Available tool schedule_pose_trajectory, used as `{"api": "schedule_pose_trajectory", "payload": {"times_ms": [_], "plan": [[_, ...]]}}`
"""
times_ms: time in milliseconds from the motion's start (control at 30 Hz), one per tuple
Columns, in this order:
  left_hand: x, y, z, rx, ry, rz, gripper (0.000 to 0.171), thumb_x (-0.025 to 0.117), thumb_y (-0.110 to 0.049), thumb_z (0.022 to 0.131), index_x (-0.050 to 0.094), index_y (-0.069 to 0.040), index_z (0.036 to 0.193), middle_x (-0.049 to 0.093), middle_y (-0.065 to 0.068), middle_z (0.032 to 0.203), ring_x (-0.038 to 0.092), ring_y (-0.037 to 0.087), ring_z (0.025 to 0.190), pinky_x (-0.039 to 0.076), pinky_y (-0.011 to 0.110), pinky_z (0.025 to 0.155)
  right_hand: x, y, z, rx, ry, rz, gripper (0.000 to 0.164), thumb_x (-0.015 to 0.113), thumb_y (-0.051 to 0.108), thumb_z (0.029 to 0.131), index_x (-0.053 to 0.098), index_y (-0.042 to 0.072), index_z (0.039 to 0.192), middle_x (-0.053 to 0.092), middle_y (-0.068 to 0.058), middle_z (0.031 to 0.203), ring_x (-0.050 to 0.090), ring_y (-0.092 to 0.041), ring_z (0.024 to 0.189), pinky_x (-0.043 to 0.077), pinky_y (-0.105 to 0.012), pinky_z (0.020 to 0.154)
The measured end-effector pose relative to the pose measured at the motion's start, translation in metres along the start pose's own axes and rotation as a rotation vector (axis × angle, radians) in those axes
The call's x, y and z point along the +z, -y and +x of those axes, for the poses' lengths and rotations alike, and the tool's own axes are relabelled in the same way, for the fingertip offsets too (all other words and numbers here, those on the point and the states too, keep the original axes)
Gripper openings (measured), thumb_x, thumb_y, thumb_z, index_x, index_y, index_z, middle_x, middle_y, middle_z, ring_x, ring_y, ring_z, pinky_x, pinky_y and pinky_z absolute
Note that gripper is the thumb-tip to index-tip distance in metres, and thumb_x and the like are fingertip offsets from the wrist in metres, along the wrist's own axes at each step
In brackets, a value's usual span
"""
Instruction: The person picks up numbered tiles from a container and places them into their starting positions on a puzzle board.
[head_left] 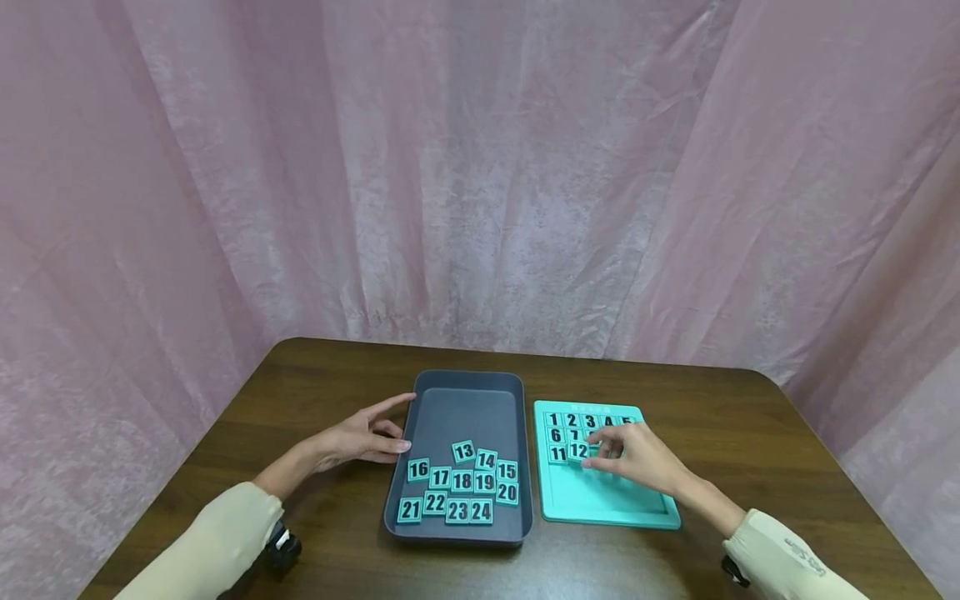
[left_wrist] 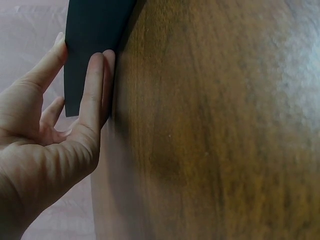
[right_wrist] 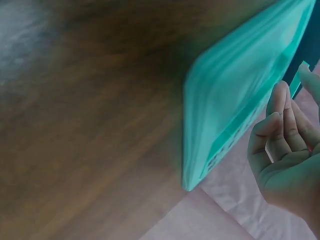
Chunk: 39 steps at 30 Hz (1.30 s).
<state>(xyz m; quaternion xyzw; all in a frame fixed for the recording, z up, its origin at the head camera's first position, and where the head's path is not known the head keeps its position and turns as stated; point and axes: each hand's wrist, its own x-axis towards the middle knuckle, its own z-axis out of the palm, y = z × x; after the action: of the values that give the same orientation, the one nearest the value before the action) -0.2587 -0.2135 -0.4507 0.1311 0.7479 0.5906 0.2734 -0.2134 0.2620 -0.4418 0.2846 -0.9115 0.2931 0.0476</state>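
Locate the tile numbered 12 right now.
In the head view, the 12 tile is pinched by the right hand over the teal board, just right of the 11 tile.

Wood table (head_left: 352, 521), matt tray (head_left: 465, 412), board (head_left: 600, 498) likely plastic

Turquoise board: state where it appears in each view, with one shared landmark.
Head: turquoise board right of centre, beside the dark tray, partly covered by the right hand.
Left wrist: not in the picture.
Right wrist: slants from the upper right corner to below the middle, left of the hand.
Shared landmark: the brown wooden table, visible in all three views.
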Motion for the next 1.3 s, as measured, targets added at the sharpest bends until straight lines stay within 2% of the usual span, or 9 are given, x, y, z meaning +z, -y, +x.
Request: {"api": "schedule_pose_trajectory", "payload": {"times_ms": [233, 433, 933, 1100, 1300], "plan": [[0.000, -0.002, 0.000, 0.001, -0.002, 0.003, 0.097, 0.081, -0.016, 0.090, 0.020, -0.024, 0.165, 0.058, 0.015, 0.115, 0.068, 0.020, 0.101, 0.060, 0.044, 0.096, 0.003, -0.006, -0.003, 0.028, 0.007, -0.059, 0.029, 0.084, 0.027, 0.085, 0.078, 0.006, 0.103, 0.066, 0.015, 0.069, 0.052, 0.005, 0.059, 0.044, -0.018, 0.052], [0.000, 0.000, 0.000, -0.002, 0.002, -0.006, 0.096, 0.080, -0.015, 0.090, 0.020, -0.026, 0.164, 0.058, 0.016, 0.116, 0.068, 0.022, 0.104, 0.060, 0.044, 0.097, 0.006, -0.008, -0.002, 0.052, 0.027, -0.078, 0.031, 0.084, 0.026, 0.085, 0.077, 0.005, 0.106, 0.066, 0.015, 0.070, 0.053, 0.006, 0.060, 0.045, -0.017, 0.053], [0.001, -0.002, -0.003, -0.009, -0.003, -0.013, 0.097, 0.081, -0.014, 0.089, 0.020, -0.025, 0.165, 0.058, 0.017, 0.116, 0.068, 0.020, 0.101, 0.060, 0.045, 0.097, 0.005, -0.001, 0.004, 0.036, 0.046, -0.094, 0.030, 0.085, 0.022, 0.084, 0.077, 0.006, 0.109, 0.067, 0.013, 0.071, 0.056, 0.006, 0.062, 0.046, -0.017, 0.055], [0.000, -0.001, -0.001, -0.015, -0.015, -0.006, 0.097, 0.082, -0.016, 0.089, 0.022, -0.026, 0.164, 0.058, 0.016, 0.117, 0.067, 0.020, 0.101, 0.060, 0.045, 0.097, -0.003, 0.009, 0.019, -0.003, 0.042, -0.101, 0.025, 0.083, 0.022, 0.086, 0.078, 0.006, 0.105, 0.069, 0.010, 0.071, 0.053, 0.005, 0.058, 0.043, -0.017, 0.050], [0.000, -0.001, -0.001, -0.016, -0.020, -0.006, 0.097, 0.082, -0.016, 0.088, 0.022, -0.026, 0.164, 0.059, 0.016, 0.117, 0.067, 0.020, 0.101, 0.060, 0.045, 0.096, -0.009, 0.041, 0.056, -0.081, 0.046, -0.081, 0.020, 0.079, 0.020, 0.090, 0.079, 0.004, 0.103, 0.071, 0.005, 0.072, 0.057, -0.002, 0.056, 0.045, -0.018, 0.051]]}}
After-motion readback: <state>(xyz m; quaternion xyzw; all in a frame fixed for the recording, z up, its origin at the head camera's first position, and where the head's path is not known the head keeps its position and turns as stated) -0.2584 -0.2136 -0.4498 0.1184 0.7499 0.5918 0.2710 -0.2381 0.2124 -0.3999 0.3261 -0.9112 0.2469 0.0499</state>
